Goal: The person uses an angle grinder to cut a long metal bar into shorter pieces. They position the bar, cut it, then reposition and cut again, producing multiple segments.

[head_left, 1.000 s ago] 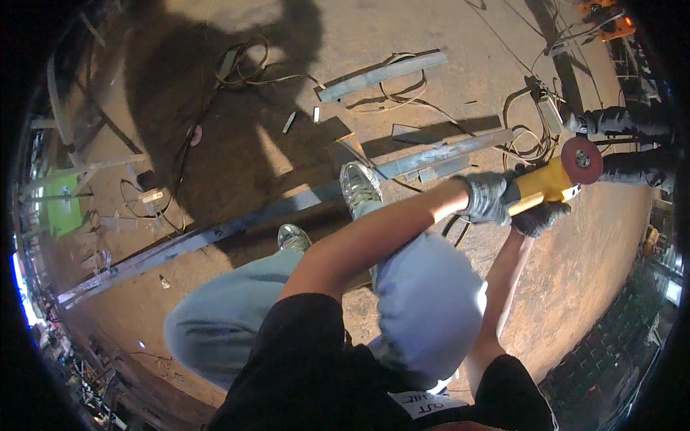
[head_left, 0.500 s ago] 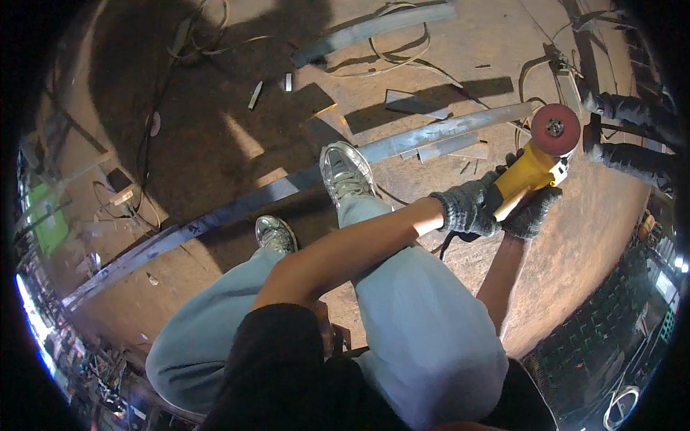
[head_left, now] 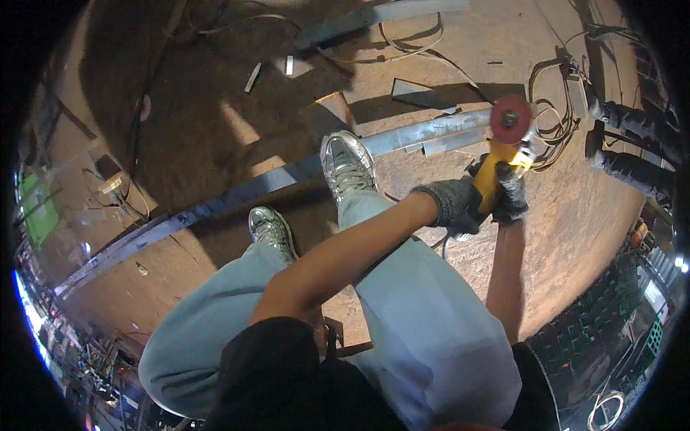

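Both my hands wear grey gloves and grip a yellow angle grinder with a red disc. My left hand is closed round the rear of its body. My right hand wraps the side nearer the disc. In the picture the disc overlaps the right end of a long steel bar; whether they touch I cannot tell. My silver shoe rests against the bar. Short flat steel pieces lie beside it.
A triangular metal offcut and another steel bar lie beyond. Cables loop at the right, near another person's dark-clothed legs. Two small metal pieces sit on the brown floor, and a green object stands far left.
My hands have brought the grinder left, its disc now over the bar's right end instead of beyond it. The disc has turned more upright in view.
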{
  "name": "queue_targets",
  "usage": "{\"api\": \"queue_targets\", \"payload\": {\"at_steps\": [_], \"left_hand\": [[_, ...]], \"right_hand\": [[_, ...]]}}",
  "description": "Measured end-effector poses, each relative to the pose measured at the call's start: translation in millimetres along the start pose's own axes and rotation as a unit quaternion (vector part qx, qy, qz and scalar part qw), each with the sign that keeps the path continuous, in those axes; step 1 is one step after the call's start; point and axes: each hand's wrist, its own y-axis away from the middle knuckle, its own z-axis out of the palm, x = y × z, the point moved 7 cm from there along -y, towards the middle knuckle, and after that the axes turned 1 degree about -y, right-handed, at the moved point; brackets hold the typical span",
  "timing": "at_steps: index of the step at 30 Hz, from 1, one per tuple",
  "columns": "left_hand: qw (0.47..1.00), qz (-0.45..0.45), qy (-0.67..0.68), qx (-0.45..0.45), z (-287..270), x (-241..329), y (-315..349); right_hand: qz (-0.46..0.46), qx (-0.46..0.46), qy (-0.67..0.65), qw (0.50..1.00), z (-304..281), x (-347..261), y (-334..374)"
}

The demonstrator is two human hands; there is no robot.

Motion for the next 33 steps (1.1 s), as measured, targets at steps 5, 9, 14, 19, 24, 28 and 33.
{"api": "queue_targets", "payload": {"at_steps": [5,9,14,19,24,28,33], "left_hand": [[0.958,-0.168,0.030,0.232,-67,-90,106],[0.830,-0.380,-0.035,0.407,-104,-194,238],[0.829,-0.436,-0.167,0.308,-70,-249,267],[0.820,-0.507,-0.183,0.191,-51,-271,246],[0.783,-0.525,-0.178,0.281,-55,-257,251],[0.781,-0.559,-0.132,0.246,-54,-262,252],[0.782,-0.554,-0.124,0.255,-52,-267,253]], "right_hand": [[0.014,-0.028,0.077,0.997,5,35,-14],[0.066,-0.033,0.128,0.989,15,73,-31],[0.132,-0.037,0.157,0.978,27,94,-42],[0.134,-0.021,0.178,0.975,31,91,-48],[0.097,-0.040,0.216,0.971,33,85,-56],[0.123,-0.033,0.232,0.964,33,89,-59],[0.133,-0.040,0.212,0.967,39,91,-61]]}}
